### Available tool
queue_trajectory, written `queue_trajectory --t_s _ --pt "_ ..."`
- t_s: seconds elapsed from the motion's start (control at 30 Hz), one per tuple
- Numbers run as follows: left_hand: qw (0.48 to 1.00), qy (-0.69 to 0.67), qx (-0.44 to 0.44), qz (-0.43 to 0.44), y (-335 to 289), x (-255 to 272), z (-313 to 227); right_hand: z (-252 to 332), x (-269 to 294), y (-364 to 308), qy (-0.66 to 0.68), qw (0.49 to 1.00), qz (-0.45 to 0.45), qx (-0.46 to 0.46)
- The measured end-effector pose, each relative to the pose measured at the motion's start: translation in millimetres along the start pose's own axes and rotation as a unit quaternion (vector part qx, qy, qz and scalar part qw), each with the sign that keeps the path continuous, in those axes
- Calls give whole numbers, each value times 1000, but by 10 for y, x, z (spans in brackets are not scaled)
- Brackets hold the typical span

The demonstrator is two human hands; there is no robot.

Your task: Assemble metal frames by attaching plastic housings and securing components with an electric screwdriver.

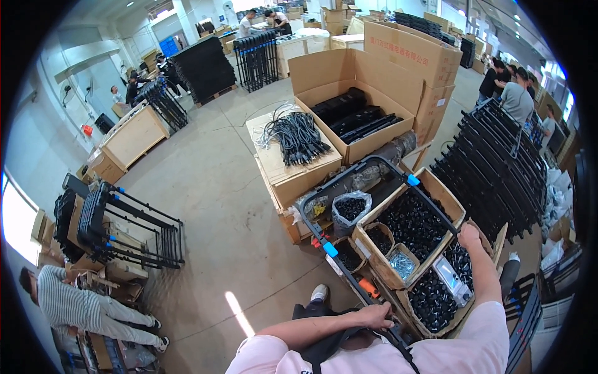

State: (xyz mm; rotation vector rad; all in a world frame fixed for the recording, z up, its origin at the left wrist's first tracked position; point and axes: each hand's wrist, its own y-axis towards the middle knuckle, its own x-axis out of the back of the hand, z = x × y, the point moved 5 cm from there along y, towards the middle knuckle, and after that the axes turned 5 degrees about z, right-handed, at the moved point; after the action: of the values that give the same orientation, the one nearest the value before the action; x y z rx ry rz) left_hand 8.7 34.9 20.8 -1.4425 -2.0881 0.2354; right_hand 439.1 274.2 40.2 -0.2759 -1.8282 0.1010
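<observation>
A black tubular frame (317, 228), bent like a U with blue clips (330, 249) on its two sides, lies tilted across the work area in front of me. My left hand (375, 316) is closed round one side of it, close to my body. At the other side's end, my right hand (470, 235) grips the tube. Below the frame stand boxes of small black parts (408, 219), with a small carton of silvery screws (402, 264) among them. An orange-handled tool (369, 287) lies beside the left side tube. Near my right forearm sits a grey-white device (450, 279) on black parts.
Bundled black cables (296, 138) rest on a wooden crate ahead, beside an open carton (324, 76) of black parts. Stacked black frames (489, 168) stand at the right. More frames (140, 218) and a person in stripes (71, 302) are at the left. Other people work farther off.
</observation>
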Motion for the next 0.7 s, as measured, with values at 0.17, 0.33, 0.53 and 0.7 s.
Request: queue_trajectory --t_s 0.17,0.33,0.53,0.7 --pt "989 129 72 18 -151 38 11 619 186 -378 -29 994 -95 -44" --pt "990 139 13 -4 -220 17 -44 1907 906 -2029 201 950 26 239" --pt "986 -23 -57 -153 -495 165 184 2481 855 -3204 232 885 145 376" --pt "956 -4 -15 -294 -853 753 528 2627 693 -3274 188 926 73 320"
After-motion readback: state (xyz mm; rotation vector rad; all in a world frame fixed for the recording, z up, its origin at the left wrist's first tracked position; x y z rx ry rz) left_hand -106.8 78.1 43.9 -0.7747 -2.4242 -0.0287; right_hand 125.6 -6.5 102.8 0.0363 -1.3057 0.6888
